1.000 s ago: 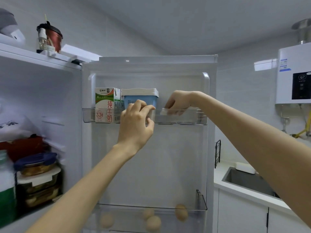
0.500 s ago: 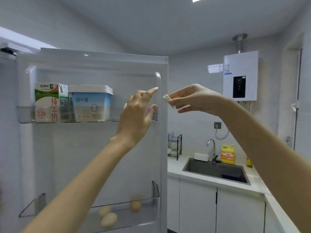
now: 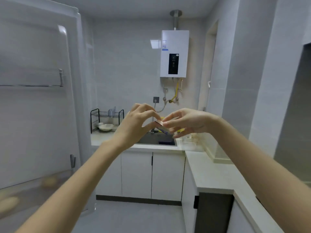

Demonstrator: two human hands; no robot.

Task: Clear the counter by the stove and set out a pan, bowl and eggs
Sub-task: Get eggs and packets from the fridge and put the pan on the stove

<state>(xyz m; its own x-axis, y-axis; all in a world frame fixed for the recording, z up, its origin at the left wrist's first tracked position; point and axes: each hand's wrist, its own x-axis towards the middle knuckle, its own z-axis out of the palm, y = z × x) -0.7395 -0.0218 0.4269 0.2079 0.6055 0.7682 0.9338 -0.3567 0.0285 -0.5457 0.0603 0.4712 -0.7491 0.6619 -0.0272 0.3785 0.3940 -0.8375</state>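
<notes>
In front of the sink (image 3: 158,142), the left grip (image 3: 134,125) and right grip (image 3: 186,123) met in mid-air, each pinching one end of a small flat packet (image 3: 161,126). The eggs (image 3: 48,181) lay blurred low in the open fridge door (image 3: 37,123), and a white bowl (image 3: 105,126) sat in the dish rack (image 3: 94,115). No pan showed. With none of them on the table (image 3: 210,170), the setting-out looked barely begun.

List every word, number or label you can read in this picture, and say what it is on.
No text is readable here.
Blue sticker and black display on the water heater: too blurred to read.
Print on the small packet held between the left hand and right hand: too blurred to read.
</notes>
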